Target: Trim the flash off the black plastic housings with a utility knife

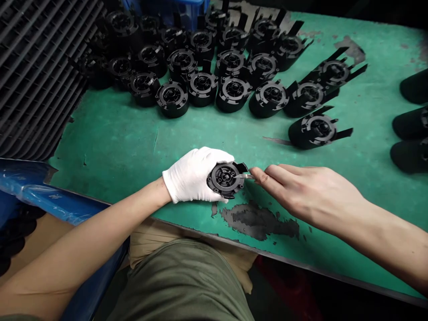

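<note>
My left hand (197, 176), in a white glove, is wrapped around a round black plastic housing (224, 179) just above the green table. The housing's ribbed face with its central hub is turned up toward me, and dark tabs stick out at its rim. Bare, my right hand (297, 189) comes in from the right, fingers closed on a small knife (241, 176) with a thin metal blade. The blade's tip touches or hovers over the housing's face near the hub; I cannot tell which. Most of the knife's handle is hidden inside my fingers.
Several similar black housings (234, 93) stand crowded along the back of the green table (207, 133). One housing (314, 130) sits nearer, right of centre. Black cylinders (409, 156) stand at the right edge. Dark ribbed panels (36, 89) rise at left, above blue plastic sheeting (50, 191).
</note>
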Tool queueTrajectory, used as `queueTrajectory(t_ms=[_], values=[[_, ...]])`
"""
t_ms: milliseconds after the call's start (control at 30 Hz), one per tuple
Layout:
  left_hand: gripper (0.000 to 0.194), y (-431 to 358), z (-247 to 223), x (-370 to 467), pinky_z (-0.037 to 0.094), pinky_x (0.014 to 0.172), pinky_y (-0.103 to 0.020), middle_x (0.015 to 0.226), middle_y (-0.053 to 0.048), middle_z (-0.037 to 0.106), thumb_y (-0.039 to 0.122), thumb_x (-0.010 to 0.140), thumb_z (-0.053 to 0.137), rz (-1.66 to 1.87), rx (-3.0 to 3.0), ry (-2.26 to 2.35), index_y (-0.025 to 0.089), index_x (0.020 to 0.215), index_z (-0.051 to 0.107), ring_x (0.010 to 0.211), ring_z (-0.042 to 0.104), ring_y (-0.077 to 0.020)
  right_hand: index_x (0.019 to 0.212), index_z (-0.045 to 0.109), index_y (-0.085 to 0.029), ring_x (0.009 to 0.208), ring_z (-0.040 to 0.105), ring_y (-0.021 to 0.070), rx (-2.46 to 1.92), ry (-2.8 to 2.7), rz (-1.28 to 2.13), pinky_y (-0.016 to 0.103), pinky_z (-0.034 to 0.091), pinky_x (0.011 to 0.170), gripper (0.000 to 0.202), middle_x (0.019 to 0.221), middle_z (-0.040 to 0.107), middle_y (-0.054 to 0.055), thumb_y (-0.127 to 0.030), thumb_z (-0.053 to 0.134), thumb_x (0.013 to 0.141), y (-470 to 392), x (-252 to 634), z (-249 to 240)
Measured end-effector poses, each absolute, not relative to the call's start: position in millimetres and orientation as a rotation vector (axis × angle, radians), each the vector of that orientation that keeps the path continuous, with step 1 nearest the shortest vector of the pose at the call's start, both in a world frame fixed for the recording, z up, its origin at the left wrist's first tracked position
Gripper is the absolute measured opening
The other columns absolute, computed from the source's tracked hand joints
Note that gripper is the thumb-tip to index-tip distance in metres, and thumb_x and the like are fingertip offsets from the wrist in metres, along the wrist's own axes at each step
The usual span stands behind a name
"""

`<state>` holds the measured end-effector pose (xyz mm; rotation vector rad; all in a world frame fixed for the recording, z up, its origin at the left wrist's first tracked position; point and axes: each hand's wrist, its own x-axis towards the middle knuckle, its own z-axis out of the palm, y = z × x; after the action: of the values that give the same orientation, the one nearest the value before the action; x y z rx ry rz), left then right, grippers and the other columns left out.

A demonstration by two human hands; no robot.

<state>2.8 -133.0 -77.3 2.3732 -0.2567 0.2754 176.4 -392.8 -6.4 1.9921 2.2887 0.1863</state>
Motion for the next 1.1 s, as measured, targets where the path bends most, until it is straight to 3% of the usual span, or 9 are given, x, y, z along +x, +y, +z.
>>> queueTrajectory(t_ms=[100,367,633,867,1100], values=[[0.094,-132.6,-77.3,2.7,0.060,0.111,-0.050,0.136,-0.016,0.077,0.075,0.074,0.094,0.272,2.377,-0.256,0.019,0.143,0.063,0.126,0.076,-0.0372,0.142,0.057,-0.001,0.069,0.055,0.0188,1.900,2.332,0.290,0.036,0.033,0.058,0.051,0.083,0.063,0.003,0.006,0.045,0.093,-395.5,171.9,-6.3],[0.096,-132.0,-78.8,3.2,0.061,0.110,-0.050,0.138,-0.016,0.076,0.075,0.073,0.095,0.286,2.380,-0.278,0.020,0.144,0.061,0.126,0.076,-0.0371,0.149,0.055,-0.008,0.071,0.059,0.0206,1.939,2.209,0.188,0.035,0.039,0.059,0.058,0.085,0.068,0.005,0.002,0.046,0.093,-401.2,163.2,-6.3],[0.094,-131.9,-77.0,2.8,0.061,0.111,-0.050,0.138,-0.015,0.076,0.073,0.072,0.096,0.255,2.381,-0.255,0.021,0.142,0.062,0.127,0.076,-0.0372,0.151,0.054,-0.004,0.070,0.059,0.0214,1.967,2.247,0.228,0.037,0.039,0.057,0.064,0.086,0.069,0.005,0.005,0.048,0.088,-400.1,158.4,-5.7],[0.096,-132.2,-78.2,3.0,0.061,0.110,-0.049,0.137,-0.016,0.077,0.074,0.071,0.097,0.282,2.383,-0.268,0.019,0.142,0.063,0.126,0.077,-0.0369,0.139,0.058,0.001,0.065,0.057,0.0188,1.940,2.236,0.371,0.036,0.037,0.054,0.052,0.082,0.066,0.004,0.009,0.044,0.090,-399.8,151.7,-2.8],[0.093,-132.7,-76.5,2.6,0.060,0.112,-0.050,0.139,-0.015,0.077,0.074,0.075,0.094,0.255,2.395,-0.247,0.020,0.143,0.063,0.128,0.076,-0.0368,0.138,0.061,0.000,0.064,0.058,0.0191,1.985,2.203,0.353,0.035,0.038,0.055,0.055,0.079,0.064,0.003,0.010,0.044,0.087,-399.7,143.7,-1.5]])
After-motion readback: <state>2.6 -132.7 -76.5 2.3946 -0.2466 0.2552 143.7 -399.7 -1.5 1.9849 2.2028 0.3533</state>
